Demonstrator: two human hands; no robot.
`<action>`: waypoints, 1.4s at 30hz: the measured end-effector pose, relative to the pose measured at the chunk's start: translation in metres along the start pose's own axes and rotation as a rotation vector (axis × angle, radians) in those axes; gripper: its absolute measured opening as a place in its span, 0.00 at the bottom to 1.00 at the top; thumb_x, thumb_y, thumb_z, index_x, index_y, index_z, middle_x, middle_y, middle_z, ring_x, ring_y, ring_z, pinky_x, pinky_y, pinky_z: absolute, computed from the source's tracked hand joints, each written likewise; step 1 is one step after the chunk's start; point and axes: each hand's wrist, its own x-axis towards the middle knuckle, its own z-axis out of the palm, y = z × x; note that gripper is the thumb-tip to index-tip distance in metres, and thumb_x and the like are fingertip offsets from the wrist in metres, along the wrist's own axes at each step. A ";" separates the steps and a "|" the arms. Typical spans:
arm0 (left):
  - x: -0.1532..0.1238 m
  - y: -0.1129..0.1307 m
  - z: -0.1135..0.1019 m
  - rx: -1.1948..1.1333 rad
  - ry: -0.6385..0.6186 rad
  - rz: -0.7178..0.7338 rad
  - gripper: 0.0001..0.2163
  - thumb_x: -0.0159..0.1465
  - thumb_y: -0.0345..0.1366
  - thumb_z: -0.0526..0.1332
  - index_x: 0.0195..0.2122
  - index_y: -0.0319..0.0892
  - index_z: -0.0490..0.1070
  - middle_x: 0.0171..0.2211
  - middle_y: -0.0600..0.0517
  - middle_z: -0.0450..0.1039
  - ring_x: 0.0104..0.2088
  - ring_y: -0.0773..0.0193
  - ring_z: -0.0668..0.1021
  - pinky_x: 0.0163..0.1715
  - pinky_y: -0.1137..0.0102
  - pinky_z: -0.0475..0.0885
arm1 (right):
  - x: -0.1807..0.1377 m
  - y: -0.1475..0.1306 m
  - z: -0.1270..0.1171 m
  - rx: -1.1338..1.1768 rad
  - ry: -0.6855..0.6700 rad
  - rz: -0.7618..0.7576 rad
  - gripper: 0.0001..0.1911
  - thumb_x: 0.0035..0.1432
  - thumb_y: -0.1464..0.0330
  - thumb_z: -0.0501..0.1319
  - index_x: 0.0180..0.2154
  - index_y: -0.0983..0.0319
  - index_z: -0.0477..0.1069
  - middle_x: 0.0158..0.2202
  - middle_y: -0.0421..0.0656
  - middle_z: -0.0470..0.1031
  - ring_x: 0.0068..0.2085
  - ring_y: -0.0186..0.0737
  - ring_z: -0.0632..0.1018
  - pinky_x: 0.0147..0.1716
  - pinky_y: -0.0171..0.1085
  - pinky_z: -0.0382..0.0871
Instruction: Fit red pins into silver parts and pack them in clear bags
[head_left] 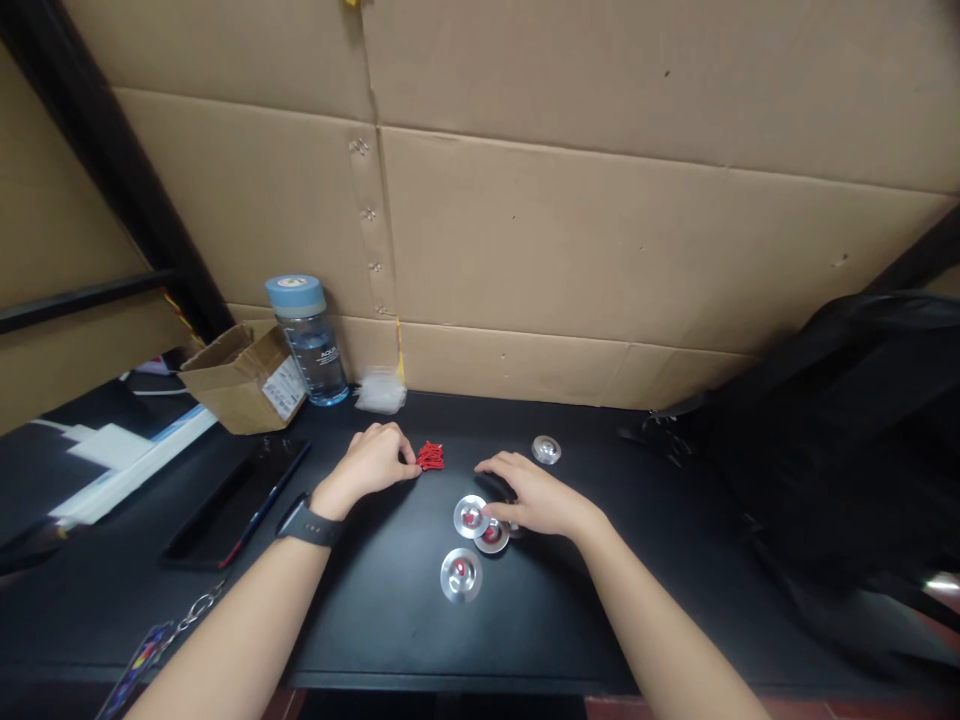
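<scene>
My left hand [375, 460], wearing a dark wristwatch [313, 522], reaches to a small pile of red pieces [431, 456]. Its thumb and index finger are pinched at the pile's left edge; anything between the fingertips is too small to make out. My right hand [541, 497] is palm down with fingers apart, its thumb at the rim of a shiny round disc with a raised middle [469, 514]. That disc overlaps a second disc [493, 538], and both show red at the centre. Nearer me lies another disc with a red spot [460, 576]. Beyond my right hand sits a shiny disc without visible red [546, 450].
A phone [236, 500], an open cardboard box [240, 375], a blue-lidded water bottle [311, 340] and clear plastic bags [380, 390] stand or lie left. A keychain [180, 620] is near the front. A black bag [847, 450] fills the right side. Cardboard [562, 230] walls the back.
</scene>
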 end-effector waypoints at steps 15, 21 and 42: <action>-0.006 -0.003 -0.017 -0.013 0.214 0.169 0.06 0.58 0.40 0.63 0.28 0.48 0.79 0.41 0.52 0.78 0.47 0.53 0.76 0.47 0.62 0.64 | 0.001 0.000 -0.001 -0.009 -0.015 -0.027 0.22 0.62 0.57 0.66 0.55 0.58 0.72 0.53 0.47 0.72 0.55 0.48 0.72 0.57 0.44 0.66; -0.007 0.009 -0.007 0.028 0.225 0.231 0.04 0.58 0.38 0.66 0.28 0.47 0.78 0.40 0.51 0.77 0.47 0.52 0.73 0.49 0.58 0.62 | 0.001 -0.002 -0.003 -0.009 -0.008 -0.022 0.22 0.62 0.57 0.66 0.55 0.57 0.72 0.53 0.47 0.72 0.55 0.49 0.72 0.57 0.44 0.66; 0.001 0.002 0.015 -0.160 0.037 0.352 0.29 0.62 0.41 0.67 0.64 0.50 0.63 0.62 0.48 0.71 0.60 0.52 0.73 0.60 0.60 0.65 | 0.004 -0.008 0.007 0.041 0.044 0.008 0.27 0.61 0.58 0.68 0.59 0.56 0.70 0.49 0.47 0.77 0.50 0.48 0.76 0.54 0.45 0.66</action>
